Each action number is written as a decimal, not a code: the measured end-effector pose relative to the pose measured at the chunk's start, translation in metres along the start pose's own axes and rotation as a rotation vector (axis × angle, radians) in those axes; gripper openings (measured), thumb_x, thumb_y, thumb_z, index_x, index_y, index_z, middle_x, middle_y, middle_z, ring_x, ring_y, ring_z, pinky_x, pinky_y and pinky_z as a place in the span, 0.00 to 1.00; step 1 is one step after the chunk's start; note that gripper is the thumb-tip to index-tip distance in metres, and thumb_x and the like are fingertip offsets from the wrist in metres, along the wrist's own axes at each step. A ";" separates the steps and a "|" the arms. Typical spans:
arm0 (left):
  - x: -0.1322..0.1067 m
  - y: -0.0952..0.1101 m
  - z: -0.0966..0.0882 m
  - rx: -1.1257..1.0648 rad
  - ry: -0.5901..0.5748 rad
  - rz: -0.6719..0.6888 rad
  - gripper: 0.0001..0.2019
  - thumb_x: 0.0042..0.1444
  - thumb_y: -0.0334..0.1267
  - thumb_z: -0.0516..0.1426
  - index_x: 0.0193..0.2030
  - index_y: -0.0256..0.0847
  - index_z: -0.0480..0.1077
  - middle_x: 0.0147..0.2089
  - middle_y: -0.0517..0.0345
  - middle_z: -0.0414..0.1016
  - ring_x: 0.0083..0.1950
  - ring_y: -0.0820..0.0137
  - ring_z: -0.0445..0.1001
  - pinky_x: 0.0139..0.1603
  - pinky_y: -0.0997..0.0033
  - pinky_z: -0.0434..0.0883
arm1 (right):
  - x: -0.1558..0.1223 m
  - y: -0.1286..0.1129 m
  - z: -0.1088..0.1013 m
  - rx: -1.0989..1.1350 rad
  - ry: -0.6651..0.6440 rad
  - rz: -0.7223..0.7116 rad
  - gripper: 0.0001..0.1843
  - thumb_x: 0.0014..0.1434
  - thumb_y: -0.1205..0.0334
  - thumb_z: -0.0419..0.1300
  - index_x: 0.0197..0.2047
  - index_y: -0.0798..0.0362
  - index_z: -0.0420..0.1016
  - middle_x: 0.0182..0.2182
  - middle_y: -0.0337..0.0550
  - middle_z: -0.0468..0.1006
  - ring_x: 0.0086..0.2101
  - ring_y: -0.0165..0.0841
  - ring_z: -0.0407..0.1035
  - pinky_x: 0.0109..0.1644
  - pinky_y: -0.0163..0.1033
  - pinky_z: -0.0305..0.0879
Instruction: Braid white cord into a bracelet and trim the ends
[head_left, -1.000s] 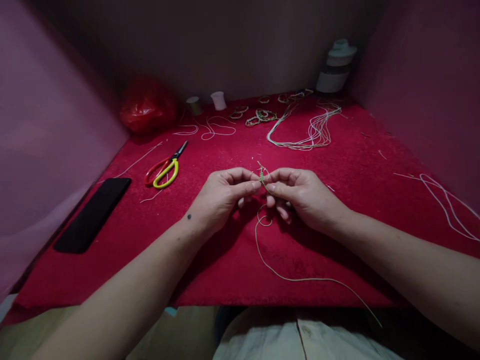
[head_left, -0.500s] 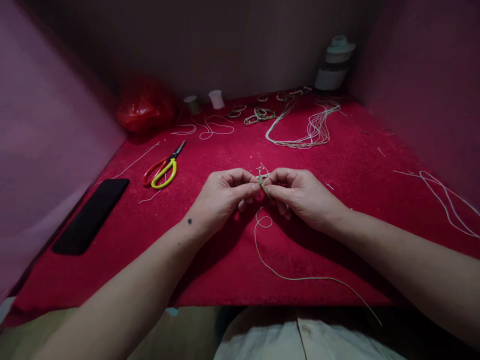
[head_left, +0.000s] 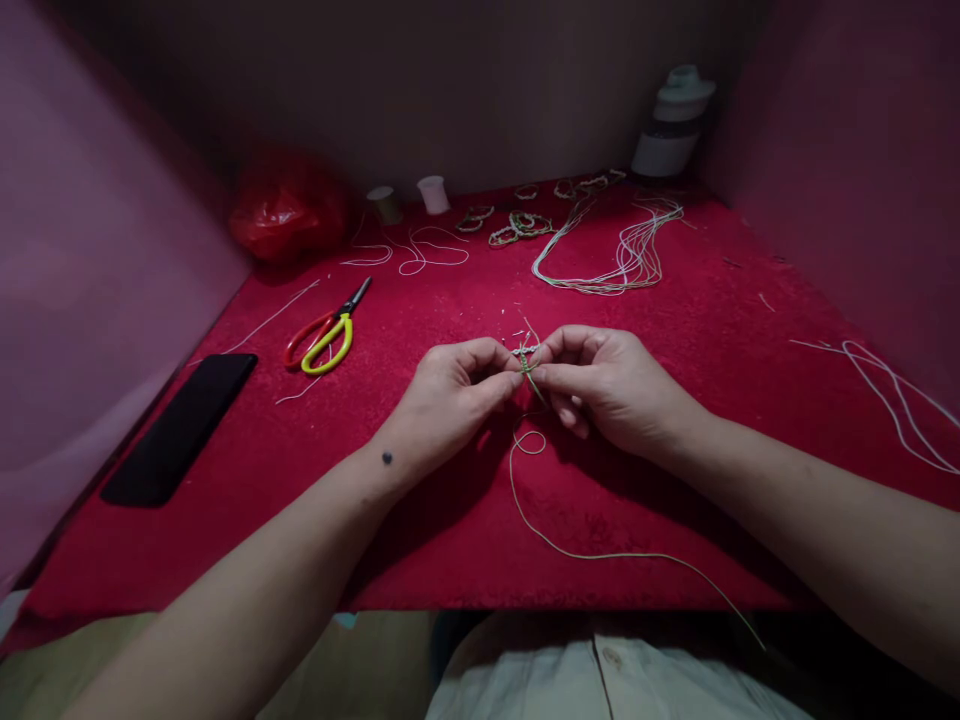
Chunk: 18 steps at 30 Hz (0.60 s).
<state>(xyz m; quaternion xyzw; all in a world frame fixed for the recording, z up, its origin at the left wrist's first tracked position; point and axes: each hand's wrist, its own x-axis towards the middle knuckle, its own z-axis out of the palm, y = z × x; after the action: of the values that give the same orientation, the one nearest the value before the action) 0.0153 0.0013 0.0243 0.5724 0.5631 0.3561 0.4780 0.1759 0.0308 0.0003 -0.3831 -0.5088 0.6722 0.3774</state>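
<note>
Between my two hands is a small knotted cord bracelet (head_left: 526, 362) in green and white, partly hidden by my fingers. My left hand (head_left: 469, 385) pinches its left side between thumb and forefinger. On the other side my right hand (head_left: 596, 375) has thumb and forefinger closed on it, its other fingers curled beneath. Short green cord ends stick out below the pinch. A long thin green cord (head_left: 577, 555) makes a small loop under my hands and runs over the cloth past the table's front edge.
Scissors (head_left: 328, 335) with one red and one yellow handle lie left, by a black phone (head_left: 182, 430). Farther back are a red plastic bag (head_left: 281, 215), two thread spools (head_left: 433, 195), finished cord rings (head_left: 529, 225), a cord bundle (head_left: 637, 265) and a bottle (head_left: 669, 125). Loose white cords (head_left: 892, 375) lie right.
My right hand has risen slightly and opened a small gap from my left fingertips, so more of the knotted bracelet shows. The long cord lies as before.
</note>
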 end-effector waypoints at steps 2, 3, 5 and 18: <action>0.000 -0.001 0.000 0.037 -0.001 0.025 0.05 0.53 0.35 0.58 0.29 0.36 0.71 0.22 0.62 0.68 0.22 0.78 0.64 0.24 0.78 0.61 | 0.001 0.001 -0.002 0.058 -0.029 0.011 0.04 0.51 0.70 0.62 0.29 0.55 0.69 0.15 0.32 0.68 0.12 0.22 0.58 0.12 0.27 0.52; 0.000 -0.003 -0.001 0.058 0.001 0.042 0.05 0.53 0.35 0.58 0.29 0.36 0.71 0.22 0.62 0.67 0.23 0.78 0.63 0.24 0.78 0.61 | 0.002 0.001 -0.003 0.082 -0.044 0.020 0.04 0.50 0.69 0.63 0.29 0.55 0.70 0.15 0.33 0.68 0.12 0.22 0.58 0.12 0.27 0.53; 0.000 -0.005 -0.001 0.121 0.007 0.082 0.05 0.54 0.35 0.57 0.29 0.36 0.71 0.23 0.62 0.68 0.24 0.78 0.63 0.26 0.77 0.61 | 0.002 0.002 -0.004 0.114 -0.070 0.042 0.04 0.50 0.69 0.63 0.29 0.56 0.71 0.15 0.34 0.69 0.13 0.23 0.59 0.13 0.28 0.55; -0.003 -0.005 -0.001 0.471 0.079 0.242 0.06 0.54 0.33 0.54 0.29 0.36 0.70 0.24 0.62 0.69 0.26 0.76 0.64 0.28 0.76 0.60 | 0.000 -0.004 -0.005 -0.011 -0.087 0.150 0.01 0.52 0.70 0.62 0.29 0.60 0.74 0.12 0.36 0.69 0.12 0.23 0.59 0.14 0.28 0.56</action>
<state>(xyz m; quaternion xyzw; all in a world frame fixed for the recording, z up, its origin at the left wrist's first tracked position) 0.0123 -0.0016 0.0205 0.7167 0.5763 0.2917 0.2631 0.1807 0.0339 0.0037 -0.3926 -0.4983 0.7117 0.3016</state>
